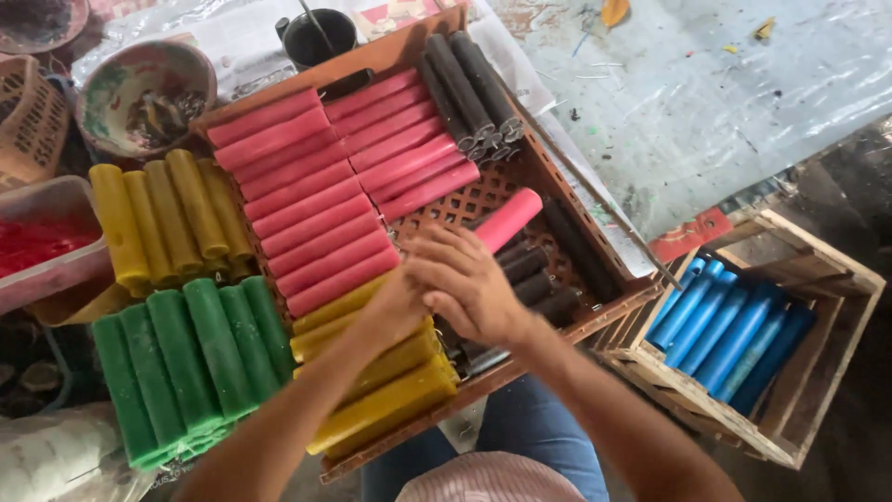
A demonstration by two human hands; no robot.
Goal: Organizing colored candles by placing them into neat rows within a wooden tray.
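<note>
Both my hands meet over a brown plastic crate (520, 177) on my lap. My right hand (465, 284) is wrapped around the near end of a pink wax stick (509, 218) that points up and right over the crate's bare lattice floor. My left hand (398, 299) is pressed against the right hand from the left, mostly hidden behind it; its grip cannot be made out. The crate holds rows of pink sticks (307, 200), yellow sticks (386, 390) at its near end, and black tubes (465, 88) at its far end.
Loose yellow sticks (167, 218) and green sticks (186, 363) lie left of the crate. A wooden box (818, 279) with blue sticks (725, 330) stands at right. A bowl (144, 93), a black cup (321, 37), a woven basket (28, 116) and a clear tub (46, 237) sit at upper left.
</note>
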